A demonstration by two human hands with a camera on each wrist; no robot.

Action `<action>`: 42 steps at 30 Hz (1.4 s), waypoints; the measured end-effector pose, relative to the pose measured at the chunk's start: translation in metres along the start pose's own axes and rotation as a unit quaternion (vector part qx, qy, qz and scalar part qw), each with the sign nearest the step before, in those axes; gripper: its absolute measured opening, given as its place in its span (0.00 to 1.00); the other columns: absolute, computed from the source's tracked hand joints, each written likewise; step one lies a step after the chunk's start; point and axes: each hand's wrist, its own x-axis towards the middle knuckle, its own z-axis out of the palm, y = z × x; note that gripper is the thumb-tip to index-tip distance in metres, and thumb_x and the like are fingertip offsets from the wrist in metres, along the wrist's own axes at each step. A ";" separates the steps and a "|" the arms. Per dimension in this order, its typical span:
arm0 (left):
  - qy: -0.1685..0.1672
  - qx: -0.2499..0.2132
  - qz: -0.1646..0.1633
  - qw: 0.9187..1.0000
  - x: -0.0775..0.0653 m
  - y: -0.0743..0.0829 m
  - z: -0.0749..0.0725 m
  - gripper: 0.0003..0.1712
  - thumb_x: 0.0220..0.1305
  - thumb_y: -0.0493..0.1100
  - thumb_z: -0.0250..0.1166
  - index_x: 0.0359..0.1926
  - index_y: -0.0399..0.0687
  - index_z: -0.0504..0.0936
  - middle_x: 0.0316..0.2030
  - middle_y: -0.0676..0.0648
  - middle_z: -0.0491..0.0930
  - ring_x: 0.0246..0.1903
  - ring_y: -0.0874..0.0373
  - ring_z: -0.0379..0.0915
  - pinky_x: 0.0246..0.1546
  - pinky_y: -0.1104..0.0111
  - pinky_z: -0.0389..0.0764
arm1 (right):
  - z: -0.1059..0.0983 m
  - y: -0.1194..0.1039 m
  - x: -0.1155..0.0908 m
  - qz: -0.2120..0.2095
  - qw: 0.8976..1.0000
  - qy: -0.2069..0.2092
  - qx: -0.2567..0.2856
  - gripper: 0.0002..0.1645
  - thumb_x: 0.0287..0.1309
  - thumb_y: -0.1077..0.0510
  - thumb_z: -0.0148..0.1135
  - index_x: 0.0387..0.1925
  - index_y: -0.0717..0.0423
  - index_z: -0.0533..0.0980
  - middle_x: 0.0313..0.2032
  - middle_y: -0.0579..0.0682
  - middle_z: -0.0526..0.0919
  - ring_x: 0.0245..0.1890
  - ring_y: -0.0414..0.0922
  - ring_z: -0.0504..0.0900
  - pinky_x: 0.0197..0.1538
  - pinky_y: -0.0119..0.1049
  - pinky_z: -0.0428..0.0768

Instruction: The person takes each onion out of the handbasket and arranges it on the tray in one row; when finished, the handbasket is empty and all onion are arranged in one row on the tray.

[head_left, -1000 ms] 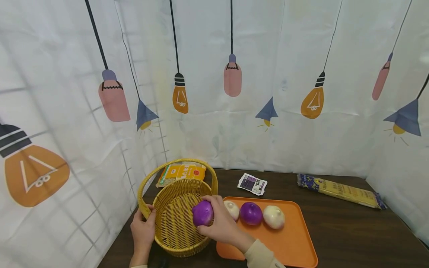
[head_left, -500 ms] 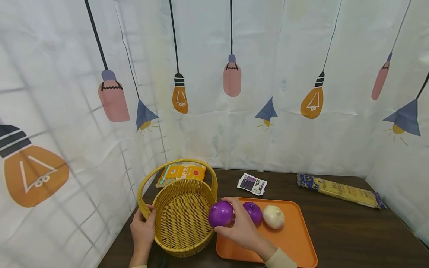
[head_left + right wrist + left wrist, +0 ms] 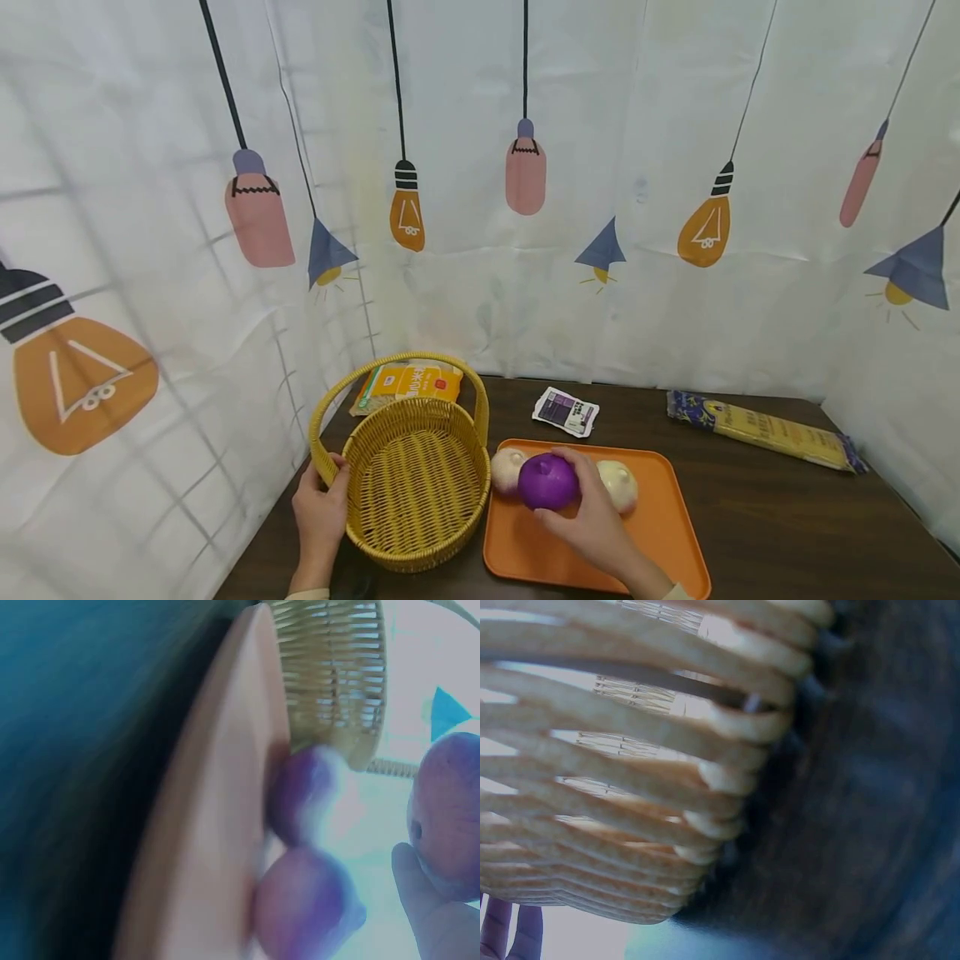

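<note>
My right hand (image 3: pixel 592 517) grips a purple onion (image 3: pixel 549 482) over the orange tray (image 3: pixel 585 560). To the left of it on the tray sits a white onion (image 3: pixel 507 470), and a second white onion (image 3: pixel 619 485) shows partly behind my fingers. In the right wrist view, the held onion (image 3: pixel 450 817) is raised clear of the tray with my thumb against it, while other onions (image 3: pixel 306 904) rest on the tray. My left hand (image 3: pixel 321 504) holds the yellow wicker basket (image 3: pixel 420 492) by its left side, where the handle meets the rim. Nothing lies inside the basket.
A yellow grain packet (image 3: pixel 408 383) lies behind the basket, partly hidden by its handle. Further right are a small white-and-purple sachet (image 3: pixel 566 412) and a long yellow noodle pack (image 3: pixel 765 429) on the dark table (image 3: pixel 780 533). A lamp-print curtain (image 3: pixel 465 308) encloses the back and sides.
My right hand has carried the purple onion from over the basket rightward to the tray's middle, uncovering the left white onion and covering the purple one between the whites. The left hand stays put.
</note>
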 end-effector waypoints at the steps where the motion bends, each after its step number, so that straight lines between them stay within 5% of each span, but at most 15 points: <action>1: 0.000 0.000 0.001 1.000 0.000 0.000 0.000 0.05 0.64 0.37 0.64 0.41 0.42 0.81 0.36 0.43 0.81 0.28 0.67 0.70 0.29 0.78 0.68 | -0.003 0.002 -0.002 0.004 1.000 0.003 0.006 0.46 0.37 0.64 0.80 0.61 0.48 0.69 0.57 0.48 0.71 0.52 0.47 0.76 0.49 0.34 0.78; 9: -0.004 0.003 -0.010 1.000 0.001 0.000 -0.001 0.05 0.65 0.37 0.64 0.41 0.43 0.81 0.36 0.44 0.81 0.29 0.67 0.70 0.29 0.78 0.68 | -0.030 0.009 -0.014 0.033 0.999 0.036 -0.020 0.44 0.41 0.57 0.80 0.61 0.50 0.69 0.58 0.49 0.73 0.51 0.44 0.77 0.48 0.33 0.78; 18: 0.002 0.006 -0.004 1.000 0.001 -0.001 0.000 0.05 0.64 0.37 0.65 0.41 0.43 0.81 0.36 0.45 0.81 0.29 0.69 0.70 0.29 0.79 0.68 | -0.060 0.015 -0.024 0.075 0.995 0.069 0.008 0.43 0.48 0.63 0.75 0.64 0.55 0.64 0.60 0.54 0.67 0.48 0.35 0.75 0.45 0.30 0.79; 26: -0.007 0.006 -0.012 1.000 0.000 -0.001 0.000 0.05 0.65 0.39 0.64 0.42 0.44 0.81 0.36 0.45 0.81 0.29 0.67 0.70 0.29 0.77 0.68 | -0.089 0.026 -0.028 0.096 0.989 0.106 -0.040 0.44 0.52 0.59 0.73 0.68 0.53 0.61 0.60 0.55 0.68 0.47 0.29 0.73 0.45 0.24 0.76; 36: -0.006 0.004 -0.009 1.000 0.000 -0.001 0.000 0.05 0.65 0.39 0.64 0.41 0.44 0.81 0.34 0.48 0.80 0.27 0.66 0.70 0.27 0.76 0.69 | -0.103 0.038 -0.031 0.092 0.986 0.134 -0.032 0.46 0.53 0.64 0.72 0.69 0.57 0.58 0.60 0.53 0.66 0.48 0.21 0.71 0.46 0.19 0.74; 42: -0.004 0.003 -0.006 1.000 0.001 -0.001 0.000 0.05 0.64 0.38 0.65 0.41 0.43 0.81 0.33 0.48 0.80 0.25 0.66 0.70 0.26 0.76 0.69 | -0.111 0.047 -0.032 0.120 0.982 0.137 -0.056 0.46 0.54 0.61 0.72 0.69 0.59 0.58 0.63 0.62 0.65 0.44 0.17 0.68 0.43 0.17 0.73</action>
